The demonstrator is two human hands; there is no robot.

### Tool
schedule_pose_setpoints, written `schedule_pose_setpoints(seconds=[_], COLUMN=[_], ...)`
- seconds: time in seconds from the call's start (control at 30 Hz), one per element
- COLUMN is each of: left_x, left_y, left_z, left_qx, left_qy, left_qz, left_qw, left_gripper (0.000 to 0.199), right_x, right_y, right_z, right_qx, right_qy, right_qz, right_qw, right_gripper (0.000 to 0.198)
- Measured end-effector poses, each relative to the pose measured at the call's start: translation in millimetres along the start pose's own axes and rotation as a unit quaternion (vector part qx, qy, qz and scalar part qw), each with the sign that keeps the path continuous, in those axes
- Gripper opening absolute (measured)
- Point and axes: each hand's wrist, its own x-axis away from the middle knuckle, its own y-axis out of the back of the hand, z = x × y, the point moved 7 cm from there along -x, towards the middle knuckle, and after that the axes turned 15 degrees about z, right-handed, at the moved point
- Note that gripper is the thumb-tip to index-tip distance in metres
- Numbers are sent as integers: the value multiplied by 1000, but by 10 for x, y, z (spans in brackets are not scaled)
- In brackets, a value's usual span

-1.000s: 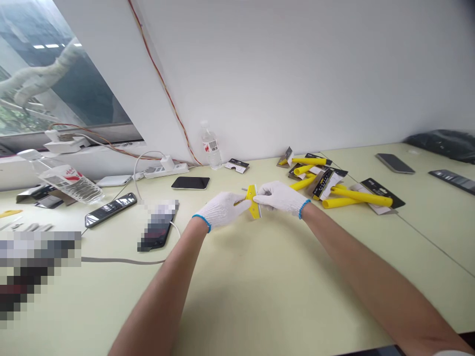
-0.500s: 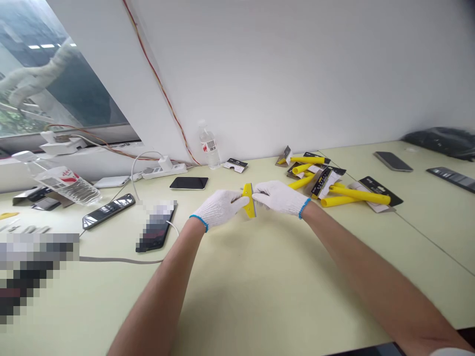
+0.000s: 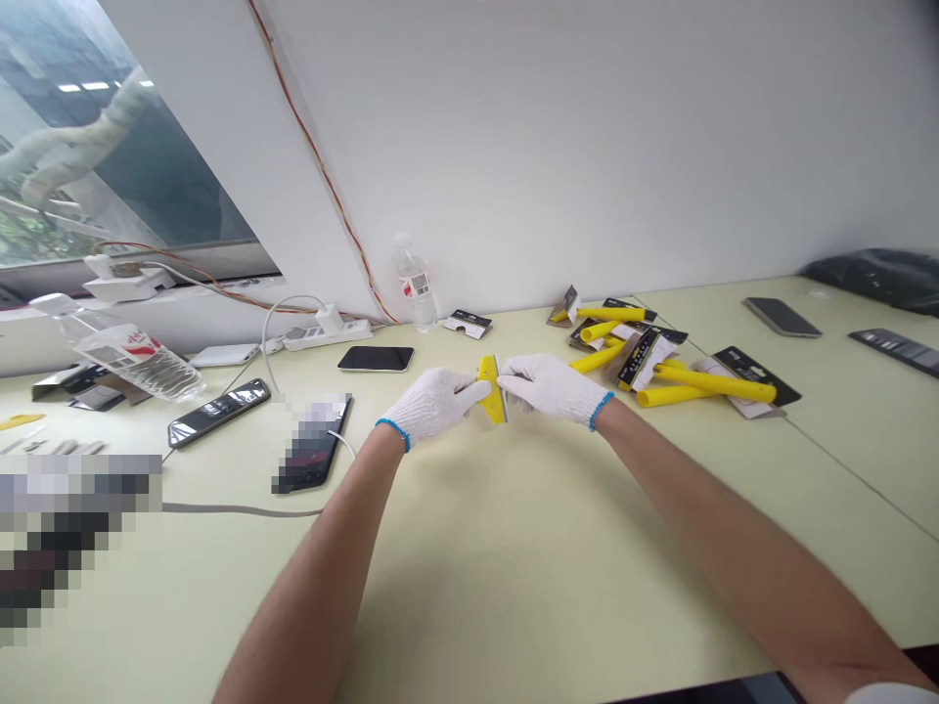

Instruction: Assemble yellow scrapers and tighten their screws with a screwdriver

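So our left hand [image 3: 434, 406] and right hand [image 3: 550, 389] are both pinching the yellow scraper head [image 3: 494, 403], nearer us than the upright bottle [image 3: 417, 286]. Versus half a second ago, we've got it tilted more.

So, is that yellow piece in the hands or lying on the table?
In the hands: the left hand grips the yellow piece on one side, the right hand pinches its opposite edge.
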Motion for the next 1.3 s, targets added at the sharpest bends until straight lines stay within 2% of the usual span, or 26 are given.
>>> schedule_pose_setpoints(seconds=[0.13,0.27,0.4,0.57,0.7,0.87,0.93,1.0,1.07,1.13,1.3], left_x=[-13,-11,7,-1,3,95,170,246,289,307,275], left_y=[26,25,40,61,103,271,432,588,686,727,685], left_z=[38,24,16,39,-2,25,135,288,403,481,519], left_qx=[-1,-8,2,-19,-49,-15,-19,-18,-14,-17,-27], left_qy=[11,15,29,47,54,50,72,106,115,127,121], left_qz=[-10,-7,-5,-4,-53,-95,-137,-177,-198,-204,-180], left_qw=[1000,1000,1000,999,996,994,988,978,973,971,976], left_gripper=[52,53,54,51,54,56,58,59,58,58,54], right_x=[24,7,-34,-89,-88,-59,-63,-108,-226,-395,-812], right_y=[-61,-124,-163,-226,-240,-206,-206,-270,-442,-656,-901], right_z=[16,26,22,12,62,121,104,98,140,200,390], right_qx=[-30,-32,-40,-53,-72,-96,-66,10,98,164,203], right_qy=[-27,-35,-19,-2,-4,16,13,-5,-17,-33,-39], right_qz=[52,65,43,10,1,-7,-30,-43,-6,58,136], right_qw=[998,997,998,999,997,995,997,999,995,984,969], right_gripper=[42,43,45,30,33,38,36,25,20,28,29])
